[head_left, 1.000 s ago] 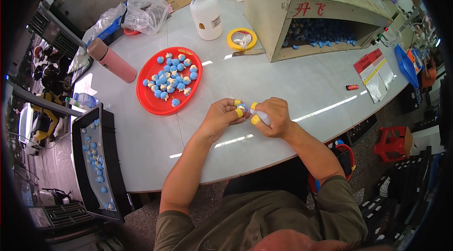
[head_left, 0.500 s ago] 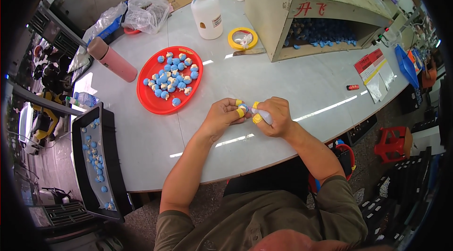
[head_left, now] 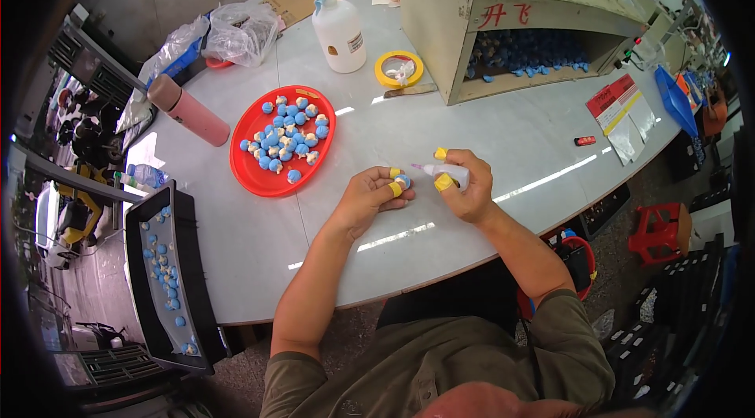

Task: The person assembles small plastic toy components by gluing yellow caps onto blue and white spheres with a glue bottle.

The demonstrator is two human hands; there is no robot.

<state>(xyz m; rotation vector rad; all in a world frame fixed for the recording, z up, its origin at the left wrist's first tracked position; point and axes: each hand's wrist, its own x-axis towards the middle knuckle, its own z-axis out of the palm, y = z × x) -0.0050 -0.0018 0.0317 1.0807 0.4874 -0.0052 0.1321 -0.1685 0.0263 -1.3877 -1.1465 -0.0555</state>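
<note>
Between the taped thumb and fingers of my left hand [head_left: 370, 196] is a small blue and white ball-shaped piece [head_left: 403, 181]. My right hand [head_left: 472, 186] grips a small translucent squeeze bottle [head_left: 450, 174], its thin nozzle pointing left toward the piece but apart from it. Yellow tape wraps fingertips on both hands. Left of my hands, a round red tray [head_left: 245, 170] holds many similar blue and cream pieces. Both hands are just above the grey tabletop [head_left: 346, 253].
A black bin [head_left: 206, 292] with more pieces stands at the left edge. Behind are a pink flask [head_left: 193, 115], a white bottle [head_left: 340, 33], yellow tape roll [head_left: 399, 56] and a wooden box [head_left: 440, 33] full of blue pieces. A red lighter-like object [head_left: 584, 141] lies right.
My right hand has drawn the squeeze bottle away to the right, so its nozzle no longer meets the piece. My left hand still holds the piece in nearly the same spot.
</note>
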